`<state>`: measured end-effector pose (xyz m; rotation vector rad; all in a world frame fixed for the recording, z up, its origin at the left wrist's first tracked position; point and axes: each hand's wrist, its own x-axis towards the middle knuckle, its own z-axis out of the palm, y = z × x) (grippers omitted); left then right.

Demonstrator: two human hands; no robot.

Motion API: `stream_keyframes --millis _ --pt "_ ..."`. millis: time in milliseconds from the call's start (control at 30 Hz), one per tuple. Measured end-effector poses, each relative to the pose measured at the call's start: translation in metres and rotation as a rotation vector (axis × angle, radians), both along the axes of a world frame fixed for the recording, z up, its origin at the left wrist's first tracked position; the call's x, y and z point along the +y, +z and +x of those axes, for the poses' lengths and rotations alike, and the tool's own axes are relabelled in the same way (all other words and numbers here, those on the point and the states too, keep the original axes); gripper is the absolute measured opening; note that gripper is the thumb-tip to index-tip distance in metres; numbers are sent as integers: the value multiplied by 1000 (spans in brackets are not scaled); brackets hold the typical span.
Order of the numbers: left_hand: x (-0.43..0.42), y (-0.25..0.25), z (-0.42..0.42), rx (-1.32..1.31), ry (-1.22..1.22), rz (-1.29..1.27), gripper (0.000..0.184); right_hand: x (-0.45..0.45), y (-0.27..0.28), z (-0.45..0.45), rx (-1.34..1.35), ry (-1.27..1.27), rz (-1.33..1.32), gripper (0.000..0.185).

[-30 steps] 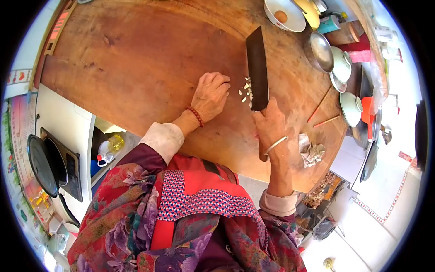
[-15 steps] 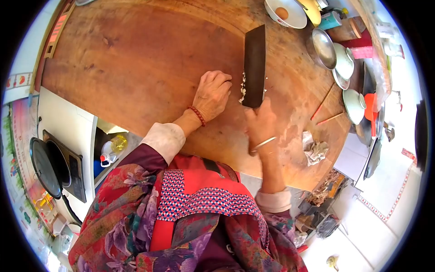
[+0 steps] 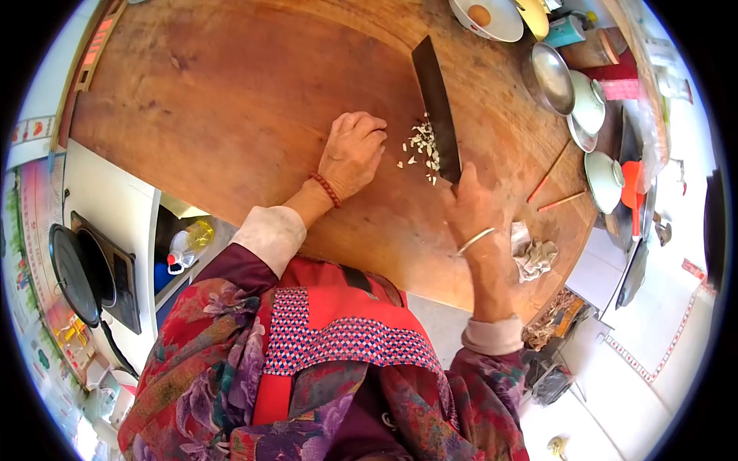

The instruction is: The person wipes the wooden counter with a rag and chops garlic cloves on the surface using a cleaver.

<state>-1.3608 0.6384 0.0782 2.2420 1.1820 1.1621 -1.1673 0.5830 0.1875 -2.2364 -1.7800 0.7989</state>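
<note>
My right hand [image 3: 470, 206] grips the handle of a dark, broad-bladed cleaver [image 3: 437, 107]. The blade points away from me and stands on the wooden surface [image 3: 269, 100]. Small white chopped pieces [image 3: 424, 147] lie along the blade's left side. To the left of these pieces rests my left hand [image 3: 354, 151], its fingers curled in; whether anything is inside them is hidden. A beaded bracelet circles the left wrist and a pale bangle the right.
At the right are a bowl with an egg [image 3: 492, 21], a metal bowl [image 3: 550, 78], green-white bowls [image 3: 603, 183], two red sticks [image 3: 550, 170] and a crumpled cloth [image 3: 533, 255]. A lidded pan [image 3: 74, 275] sits at the lower left.
The cleaver has shifted over the white pieces and now stands to their right, tilted, with more of them showing. My right hand moved with it. My left hand moved slightly.
</note>
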Motion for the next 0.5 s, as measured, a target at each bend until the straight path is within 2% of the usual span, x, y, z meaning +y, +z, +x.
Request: stream_keyframes --millis 33,67,100,167,367,500 --pt "1 0 0 3 5 0 18 -1 -2 -3 -128 46 59 24" --pt "1 -1 0 8 12 -1 18 1 -3 -2 -140 68 59 24" --pt "-1 0 -1 12 7 3 18 3 -3 3 -134 69 54 24" --pt "2 2 1 13 1 19 18 13 -4 18 40 58 0 24" --pt "-1 2 1 28 16 -3 18 9 -22 21 -4 86 78 25" --pt "1 4 0 37 11 4 18 29 -1 30 -33 123 -20 26"
